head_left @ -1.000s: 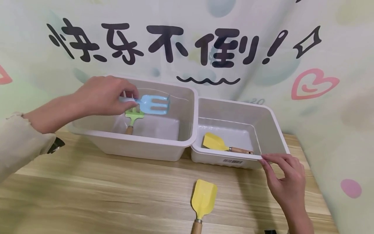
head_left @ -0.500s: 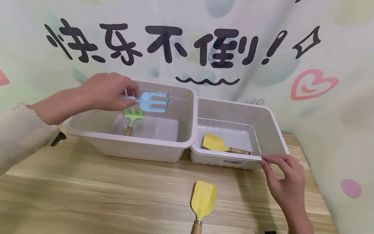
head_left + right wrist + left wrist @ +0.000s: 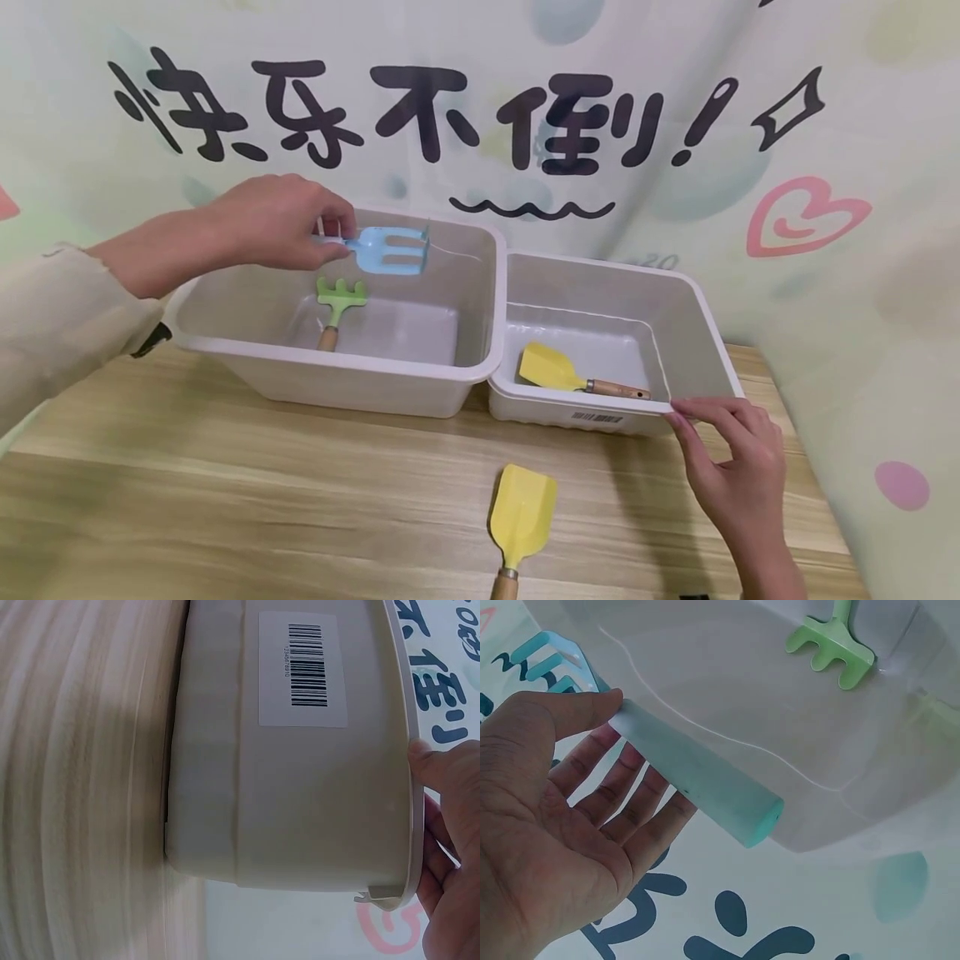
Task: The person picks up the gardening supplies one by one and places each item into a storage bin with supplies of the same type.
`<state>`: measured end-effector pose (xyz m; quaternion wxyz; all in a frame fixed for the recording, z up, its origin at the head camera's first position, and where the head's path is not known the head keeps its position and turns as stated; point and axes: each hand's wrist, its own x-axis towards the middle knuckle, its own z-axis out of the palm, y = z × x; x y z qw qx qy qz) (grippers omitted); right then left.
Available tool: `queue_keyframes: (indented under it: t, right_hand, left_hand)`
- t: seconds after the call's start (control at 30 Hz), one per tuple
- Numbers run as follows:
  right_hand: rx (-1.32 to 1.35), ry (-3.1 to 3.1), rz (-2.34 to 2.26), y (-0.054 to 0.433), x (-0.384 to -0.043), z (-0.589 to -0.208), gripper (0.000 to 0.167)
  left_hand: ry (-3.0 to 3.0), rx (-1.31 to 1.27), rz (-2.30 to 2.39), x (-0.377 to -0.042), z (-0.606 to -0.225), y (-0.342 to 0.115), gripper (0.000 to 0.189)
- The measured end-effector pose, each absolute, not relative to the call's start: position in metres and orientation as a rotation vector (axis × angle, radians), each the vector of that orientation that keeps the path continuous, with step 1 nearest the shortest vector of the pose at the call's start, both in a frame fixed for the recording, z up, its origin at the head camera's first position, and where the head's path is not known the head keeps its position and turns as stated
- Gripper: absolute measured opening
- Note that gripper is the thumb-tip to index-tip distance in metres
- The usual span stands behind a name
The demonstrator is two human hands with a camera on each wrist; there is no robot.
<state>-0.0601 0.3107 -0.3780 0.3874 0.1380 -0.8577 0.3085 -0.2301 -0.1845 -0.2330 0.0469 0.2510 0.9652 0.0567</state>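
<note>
Blue fork [image 3: 369, 252], just one, held by left grip [image 3: 288, 221] over one big tub [image 3: 360, 389]; right grip [image 3: 750, 458] pinches one small tub [image 3: 532, 408] beside it.

"Item one: left hand [image 3: 288, 221] with blue fork [image 3: 367, 250]. Amendment?"

"Position higher over the left bin [image 3: 360, 390] than a second ago, hand and fork alike."

"Item two: green rake [image 3: 341, 297]?"

"Tines, partly hidden by the hand then; now fully visible below it."

"Item three: beige sleeve [image 3: 67, 325]?"

"Raised likewise; left bin more exposed at its left end."
</note>
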Motion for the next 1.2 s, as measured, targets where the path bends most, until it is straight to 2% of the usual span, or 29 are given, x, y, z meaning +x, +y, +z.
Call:
queue_keyframes:
  t: [0.13, 0.4, 0.53, 0.77, 0.97, 1.2]
  right_hand:
    - [0.372, -2.177, 0.79, 0.31, -0.06, -0.378, 0.009]
    - [0.387, -2.17, 0.792, 0.31, -0.062, -0.377, 0.013]
    - [0.386, -2.175, 0.788, 0.31, -0.062, -0.376, 0.01]
    - [0.376, -2.184, 0.788, 0.312, -0.062, -0.376, 0.022]
    - [0.38, -2.183, 0.779, 0.314, -0.061, -0.377, 0.019]
    - [0.375, -2.187, 0.782, 0.314, -0.06, -0.378, 0.023]
  left_hand:
    - [2.934, 0.773, 0.198, -0.229, -0.235, -0.186, 0.013]
    - [2.959, 0.805, 0.255, -0.238, -0.234, -0.183, 0.013]
    - [2.982, 0.753, 0.249, -0.243, -0.23, -0.179, 0.025]
    - [3.027, 0.712, 0.151, -0.241, -0.224, -0.182, 0.037]
    - [3.018, 0.699, 0.111, -0.235, -0.225, -0.189, 0.037]
    - [3.025, 0.715, 0.08, -0.231, -0.226, -0.191, 0.034]
